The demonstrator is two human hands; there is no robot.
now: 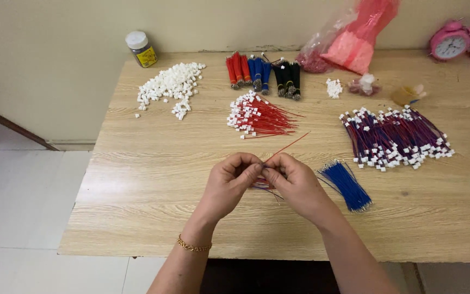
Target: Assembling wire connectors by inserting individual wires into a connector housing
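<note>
While both hands meet over the wooden table [153,179], the left hand [229,182] and right hand [295,182] pinch one thin red wire [286,147] between their fingertips. Its long line runs up and away to the right from both hands.

Light wood-grain table [153,179] against wall. Far edge: jar [142,49], red, blue and black wire bundles [262,73], pink bag [354,38], pink clock [451,42]. Left: white connector pile [171,86]. Centre: red wires with connectors [257,117]. Right: red-blue assembled wires [395,137]; near them, toward the front, loose blue wires [346,185]. Small connector clump [333,87] beside a small clear bag [364,84].
</note>
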